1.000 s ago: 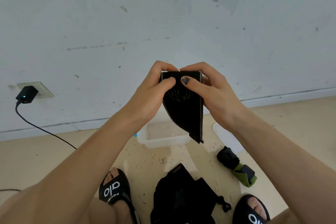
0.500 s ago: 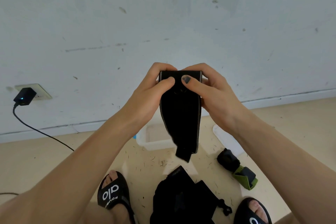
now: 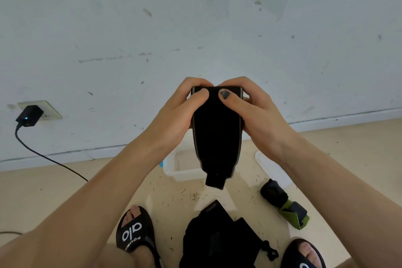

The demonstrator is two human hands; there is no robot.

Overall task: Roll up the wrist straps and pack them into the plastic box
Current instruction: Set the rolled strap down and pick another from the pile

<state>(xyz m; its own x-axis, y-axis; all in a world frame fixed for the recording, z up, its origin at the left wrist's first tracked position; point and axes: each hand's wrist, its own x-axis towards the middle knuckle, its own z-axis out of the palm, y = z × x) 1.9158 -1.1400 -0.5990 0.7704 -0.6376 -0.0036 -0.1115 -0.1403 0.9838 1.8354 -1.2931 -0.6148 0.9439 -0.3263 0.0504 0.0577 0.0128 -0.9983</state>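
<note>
A black wrist strap (image 3: pixel 217 135) hangs in front of me, its top end rolled between both hands and its tail dangling down. My left hand (image 3: pixel 180 113) grips the roll's left side, thumb pressed on the front. My right hand (image 3: pixel 250 109) grips the right side, its thumb with a dark nail across the front. Below and behind the strap, the clear plastic box (image 3: pixel 180 173) stands open on the floor. Its white lid (image 3: pixel 272 168) lies to the right. A rolled black and green strap (image 3: pixel 285 206) lies on the floor at right.
A pile of black straps and a pouch (image 3: pixel 219 241) lies between my sandalled feet (image 3: pixel 136 233). A charger (image 3: pixel 29 115) is plugged into a wall socket at left, its cable trailing over the floor. The wall is close ahead.
The hanging tail of the strap has swung from a slant to straight down and has grown shorter as the roll at the top takes it up. Both hands keep their grip.
</note>
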